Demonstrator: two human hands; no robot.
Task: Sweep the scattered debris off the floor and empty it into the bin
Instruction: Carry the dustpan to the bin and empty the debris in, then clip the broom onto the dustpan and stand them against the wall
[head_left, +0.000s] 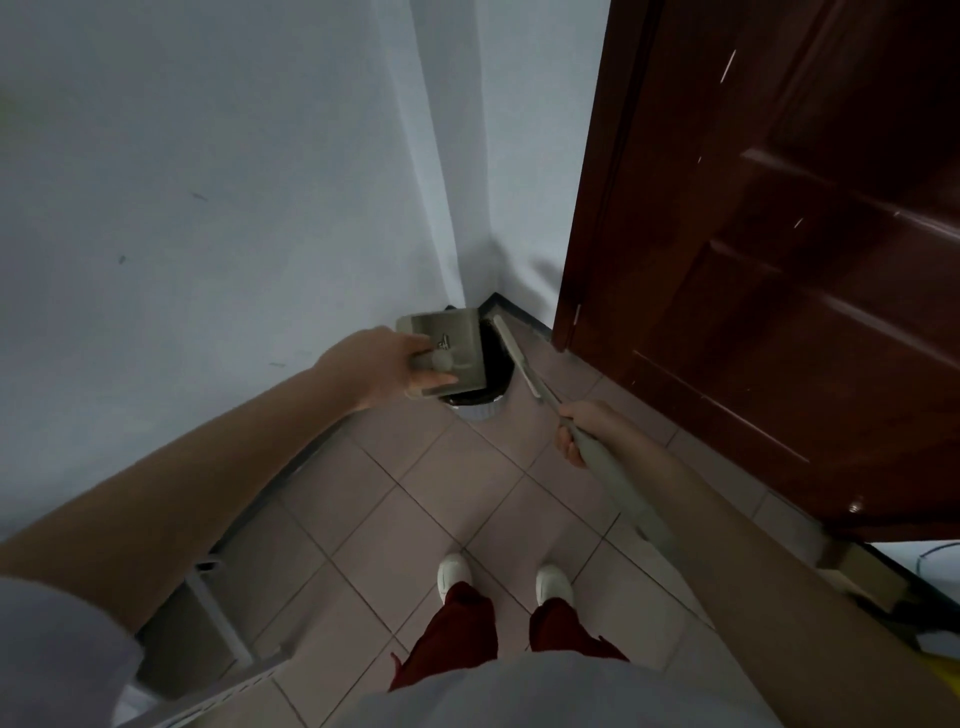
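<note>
My left hand (382, 366) grips a beige dustpan (452, 345) by its short handle and holds it tilted over the bin (485, 400), a small round bin with a dark inside that stands in the corner by the wall. My right hand (587, 428) is closed around the long grey handle of a broom (519, 358). The broom's narrow pale head points at the bin's far rim, beside the dustpan. A little debris shows on the dustpan's surface. The dustpan hides most of the bin's opening.
A dark brown wooden door (779, 260) stands open on the right, close to the broom. White walls meet in the corner behind the bin. A metal rack (208, 597) sits at the lower left. My feet in white shoes (454, 574) stand on pinkish floor tiles.
</note>
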